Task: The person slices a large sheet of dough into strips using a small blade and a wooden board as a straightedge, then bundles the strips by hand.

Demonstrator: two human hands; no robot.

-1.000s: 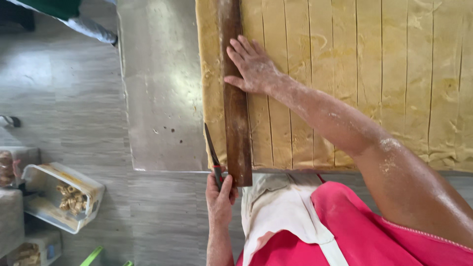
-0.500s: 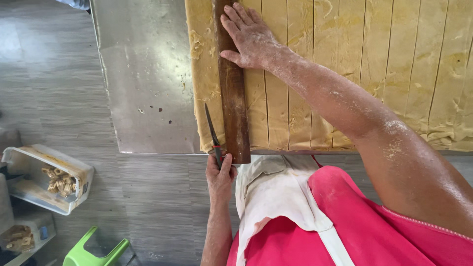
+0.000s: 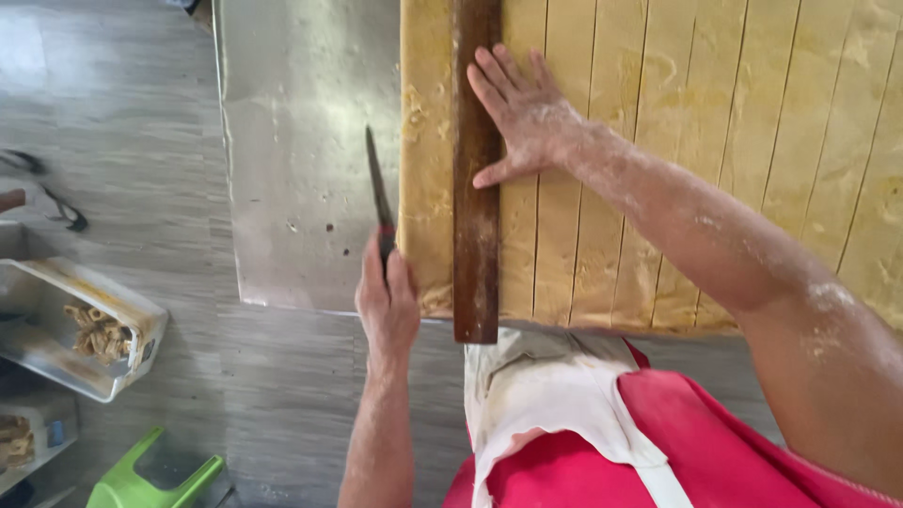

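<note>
Knife (image 3: 378,193) beside dough (image 3: 425,169) edge.

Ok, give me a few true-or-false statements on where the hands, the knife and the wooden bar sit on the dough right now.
1. The left hand grips a thin-bladed knife. True.
2. The right hand lies flat on the long dark wooden straightedge. True.
3. The knife blade is right of the straightedge. False: it is left of it, by the left edge of the yellow dough sheet.
4. The dough sheet shows no cuts. False: parallel cuts divide it into long strips.
5. The dough lies on a metal-topped table. True.
</note>
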